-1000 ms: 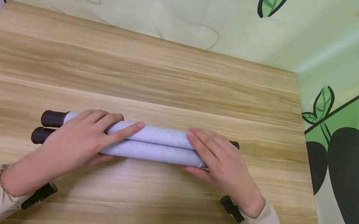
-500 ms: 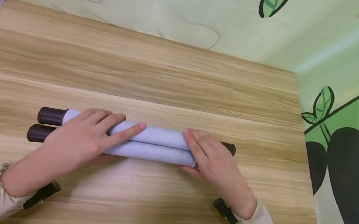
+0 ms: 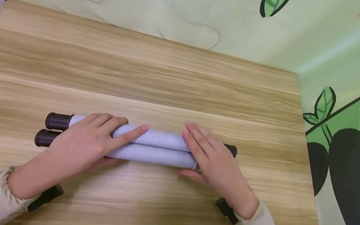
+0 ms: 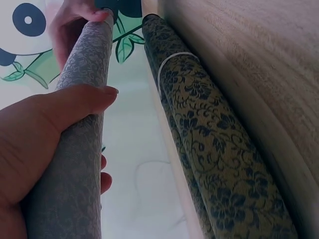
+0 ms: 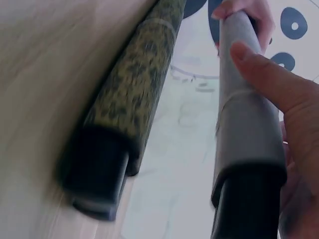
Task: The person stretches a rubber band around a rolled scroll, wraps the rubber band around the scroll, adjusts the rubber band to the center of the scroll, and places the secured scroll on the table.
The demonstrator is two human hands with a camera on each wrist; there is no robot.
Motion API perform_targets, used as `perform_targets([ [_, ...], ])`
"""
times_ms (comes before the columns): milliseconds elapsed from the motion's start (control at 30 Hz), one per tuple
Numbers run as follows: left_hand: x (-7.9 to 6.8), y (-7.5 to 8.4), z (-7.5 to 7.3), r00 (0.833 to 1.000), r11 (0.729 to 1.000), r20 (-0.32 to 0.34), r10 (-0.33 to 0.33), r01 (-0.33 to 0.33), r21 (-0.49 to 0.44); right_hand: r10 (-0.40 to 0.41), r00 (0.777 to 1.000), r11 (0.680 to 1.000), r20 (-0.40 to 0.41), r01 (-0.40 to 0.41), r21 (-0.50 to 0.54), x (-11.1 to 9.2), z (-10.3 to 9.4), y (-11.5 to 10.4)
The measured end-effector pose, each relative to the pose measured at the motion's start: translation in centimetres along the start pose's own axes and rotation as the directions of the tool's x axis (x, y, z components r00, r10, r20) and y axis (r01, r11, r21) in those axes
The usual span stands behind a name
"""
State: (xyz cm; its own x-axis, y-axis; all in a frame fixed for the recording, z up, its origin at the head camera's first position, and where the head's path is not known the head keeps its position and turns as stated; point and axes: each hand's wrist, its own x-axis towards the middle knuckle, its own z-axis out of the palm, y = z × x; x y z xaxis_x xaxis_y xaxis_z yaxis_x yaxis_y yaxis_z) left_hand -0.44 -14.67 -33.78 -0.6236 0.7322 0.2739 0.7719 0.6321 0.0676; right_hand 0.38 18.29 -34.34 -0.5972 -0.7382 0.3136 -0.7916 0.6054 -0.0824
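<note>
In the head view a rolled scroll (image 3: 162, 137) with two parallel pale blue-grey rolls lies crosswise in front of me. Dark end knobs (image 3: 58, 121) stick out at its ends. My left hand (image 3: 87, 139) holds the left part, index finger stretched along the upper roll and thumb at the near side. Around the right end my right hand (image 3: 215, 158) grips with fingers over the top, thumb at the near side. A thin white cord (image 3: 194, 164) shows beside that hand. Both wrist views show the thumbs against the roll's patterned cloth (image 4: 84, 69).
A second scroll (image 4: 199, 114) in yellow-green cloth with dark flowers, tied by a white cord (image 4: 172, 57), shows along the wood surface (image 4: 269, 55) in both wrist views. The head view does not show it. Painted walls (image 3: 346, 113) border the wooden table (image 3: 139, 71) behind and at right.
The pale scroll shifted slightly left, then a little right and nearer to me. My right hand has moved left, and my left hand slightly right. Both keep their hold.
</note>
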Motion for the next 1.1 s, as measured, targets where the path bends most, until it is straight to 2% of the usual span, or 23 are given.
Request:
perform_targets([
  [100, -0.2, -0.2, -0.3, 1.0, 1.0, -0.001, -0.016, 0.016, -0.009, 0.035, 0.999, 0.999, 0.009, -0.035, -0.007, -0.6, -0.4, 0.6],
  [233, -0.3, -0.6, -0.7, 1.0, 1.0, -0.001, -0.022, 0.022, -0.015, 0.044, 0.999, 0.999, -0.011, -0.044, 0.004, -1.1, -0.7, 0.9],
  [533, 0.1, -0.1, -0.4, 1.0, 1.0, 0.003, 0.016, -0.016, -0.012, -0.024, 0.999, 0.999, -0.035, 0.023, -0.032, 0.1, 0.1, -0.3],
  [700, 0.5, 0.6, 0.3, 1.0, 1.0, 0.028, 0.006, -0.006, -0.008, -0.071, 0.997, 0.996, -0.028, 0.069, -0.054, 0.8, 0.7, -1.0],
  [800, 0.5, 0.7, 0.4, 0.999, 1.0, 0.031, -0.016, 0.017, -0.015, -0.053, 0.999, 0.999, -0.012, 0.053, -0.014, 0.7, 0.6, -0.9],
  [933, 0.3, 0.5, 0.4, 0.998, 0.998, 0.019, -0.052, 0.053, -0.043, 0.022, 1.0, 0.999, 0.011, -0.022, 0.037, 0.3, 0.2, -0.3],
  [1100, 0.0, 0.0, 0.0, 0.997, 0.996, -0.01, -0.07, 0.07, -0.059, 0.091, 0.996, 0.996, 0.019, -0.092, 0.016, -0.4, -0.3, 0.4],
])
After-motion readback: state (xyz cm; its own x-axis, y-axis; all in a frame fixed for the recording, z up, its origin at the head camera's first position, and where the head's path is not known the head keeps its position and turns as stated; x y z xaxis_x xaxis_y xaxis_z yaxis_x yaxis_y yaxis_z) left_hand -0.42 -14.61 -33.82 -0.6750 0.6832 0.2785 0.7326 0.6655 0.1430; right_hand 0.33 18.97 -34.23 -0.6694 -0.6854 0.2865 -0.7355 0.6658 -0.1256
